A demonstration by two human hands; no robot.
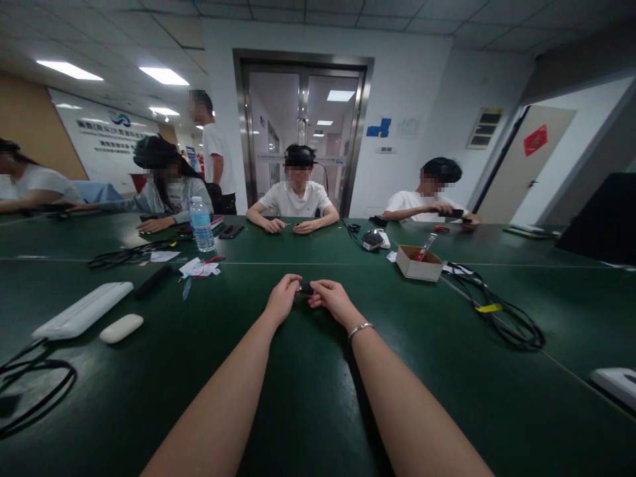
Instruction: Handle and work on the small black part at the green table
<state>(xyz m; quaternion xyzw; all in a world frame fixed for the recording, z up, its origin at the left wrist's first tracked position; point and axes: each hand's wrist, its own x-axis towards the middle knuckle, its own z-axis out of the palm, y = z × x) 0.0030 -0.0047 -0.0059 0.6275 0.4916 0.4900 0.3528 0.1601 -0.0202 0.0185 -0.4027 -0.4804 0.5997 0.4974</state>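
Note:
Both arms stretch forward over the dark green table [308, 371], and the hands meet near its middle. A small black object [306, 289] with a lighter, silvery end on its left side sits between them; it is too small to tell its kind. My left hand [284, 297] is closed, its fingertips pinching the silvery end. From the other side my right hand [334, 302], with a silver bracelet [360, 329] at the wrist, grips the black end between thumb and fingers. The fingers partly hide the object.
To the left lie a white power bank [82, 311], a white oval case [122, 328], a water bottle [201, 225] and paper scraps [199, 267]. An open cardboard box [419, 266] and coiled black cable [501, 315] lie right. Several people sit across the table.

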